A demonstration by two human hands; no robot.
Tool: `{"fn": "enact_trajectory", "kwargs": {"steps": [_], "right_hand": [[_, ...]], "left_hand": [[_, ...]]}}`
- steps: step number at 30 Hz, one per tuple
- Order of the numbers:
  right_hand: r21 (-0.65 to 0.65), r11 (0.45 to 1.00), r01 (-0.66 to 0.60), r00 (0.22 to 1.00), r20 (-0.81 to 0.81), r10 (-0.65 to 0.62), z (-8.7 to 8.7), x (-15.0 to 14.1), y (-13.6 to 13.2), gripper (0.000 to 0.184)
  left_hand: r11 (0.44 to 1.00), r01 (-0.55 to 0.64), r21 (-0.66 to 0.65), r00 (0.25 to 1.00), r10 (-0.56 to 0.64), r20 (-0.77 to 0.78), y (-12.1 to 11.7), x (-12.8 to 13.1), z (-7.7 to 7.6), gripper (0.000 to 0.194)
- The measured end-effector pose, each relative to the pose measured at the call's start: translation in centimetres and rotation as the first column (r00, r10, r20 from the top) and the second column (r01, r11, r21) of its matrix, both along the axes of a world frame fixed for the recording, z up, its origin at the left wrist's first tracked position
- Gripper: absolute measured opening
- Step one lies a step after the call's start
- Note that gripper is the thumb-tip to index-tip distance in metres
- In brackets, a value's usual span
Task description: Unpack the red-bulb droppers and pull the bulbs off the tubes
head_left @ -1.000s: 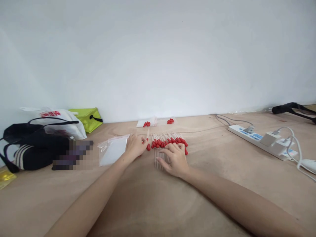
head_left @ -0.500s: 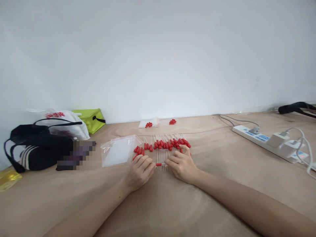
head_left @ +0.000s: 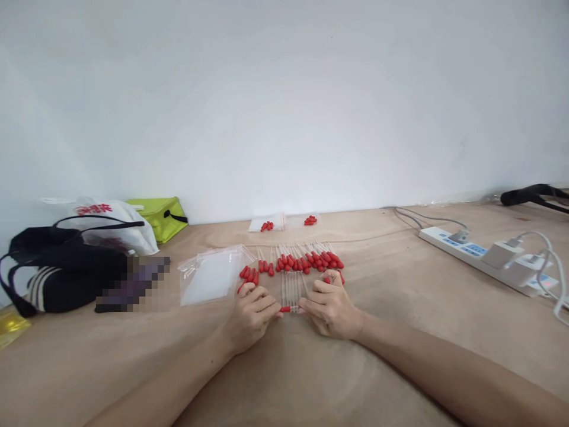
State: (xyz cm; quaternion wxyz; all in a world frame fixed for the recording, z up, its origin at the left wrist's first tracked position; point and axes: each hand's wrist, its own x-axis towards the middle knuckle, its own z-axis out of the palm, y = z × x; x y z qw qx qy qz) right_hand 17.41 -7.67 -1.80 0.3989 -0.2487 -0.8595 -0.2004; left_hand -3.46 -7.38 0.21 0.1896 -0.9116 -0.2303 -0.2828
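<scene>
A row of clear glass droppers with red rubber bulbs (head_left: 302, 262) lies on the wooden table (head_left: 284, 379) in front of me. My left hand (head_left: 251, 314) and my right hand (head_left: 331, 308) sit close together just below the row, fingers curled. Between their fingertips they pinch a single dropper with a red bulb (head_left: 288, 309), held sideways. A small group of droppers (head_left: 249, 274) lies by my left hand. A stack of clear zip bags (head_left: 211, 276) rests to the left of the droppers.
Two small bags with red bulbs (head_left: 267, 225) lie by the wall. Black bags (head_left: 62, 267), a white plastic bag (head_left: 111, 228) and a green pouch (head_left: 162, 216) stand at the left. A white power strip (head_left: 484, 260) with plugs and cables lies at the right.
My left hand drew back from the row's left end and met my right hand nearer to me. Both now pinch one dropper, and several droppers were set apart at the left.
</scene>
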Motion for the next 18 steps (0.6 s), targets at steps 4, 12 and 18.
{"fn": "enact_trajectory", "kwargs": {"steps": [4,12,18], "right_hand": [[-0.006,1.0,-0.011,1.0,-0.007,0.011,0.0,-0.1,0.0,0.02],[-0.034,0.999,0.031,0.998,-0.049,-0.032,-0.2,1.2,0.1,0.023],[-0.206,0.975,0.082,0.953,-0.272,-0.137,0.1,1.3,1.0,0.014]], "left_hand": [[0.999,0.033,-0.007,0.999,-0.033,-0.001,-0.1,-0.1,0.1,0.023],[1.0,0.014,-0.004,0.991,-0.013,0.131,0.4,-1.6,-0.3,0.021],[0.884,-0.407,-0.231,0.817,0.465,0.34,3.0,-6.2,0.9,0.026]]}}
